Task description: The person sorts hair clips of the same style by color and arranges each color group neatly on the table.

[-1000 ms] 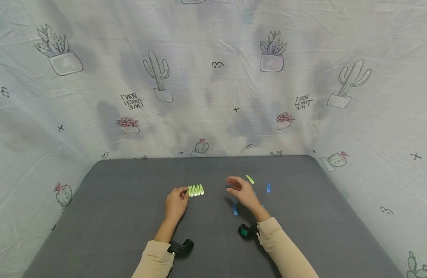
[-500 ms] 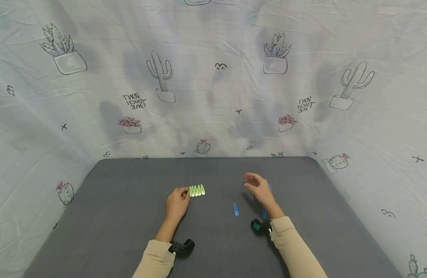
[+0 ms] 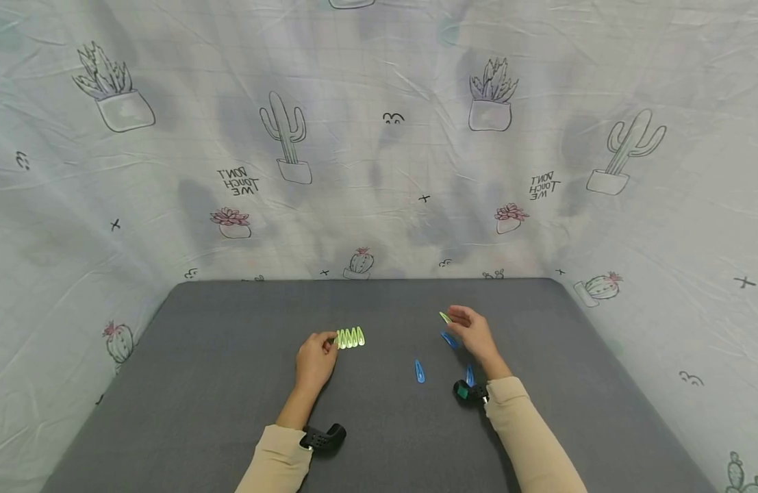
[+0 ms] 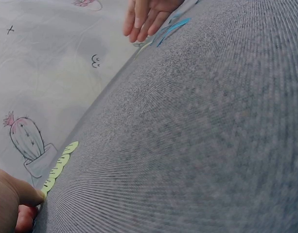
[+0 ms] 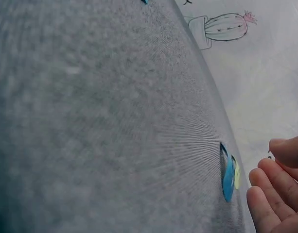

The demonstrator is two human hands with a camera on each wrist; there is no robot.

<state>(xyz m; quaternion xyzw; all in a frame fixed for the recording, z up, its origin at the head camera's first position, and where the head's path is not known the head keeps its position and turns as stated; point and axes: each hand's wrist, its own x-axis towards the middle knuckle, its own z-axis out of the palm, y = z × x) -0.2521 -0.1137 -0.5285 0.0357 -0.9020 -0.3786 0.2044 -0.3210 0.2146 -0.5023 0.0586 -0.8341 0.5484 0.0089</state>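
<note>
Looks like a small booth screened off with cloth; impossible to tell whether inside a home, an office or a lab. Walled at the back and both sides with creased, whitish fabric sheeting (image 3: 354,185) printed with black-outlined cacti (image 3: 283,133), line-drawn potted succulents (image 3: 124,111) and black mirror-reversed lettering (image 3: 237,181). Fitted with a broad, flat, grey, fine-ribbed tabletop (image 3: 379,424) with rounded far corners, reaching up to the sheeting.

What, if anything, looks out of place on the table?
One green clip looks stray: it lies slanted by the right hand, near a blue clip, away from the tidy row of green clips.
</note>
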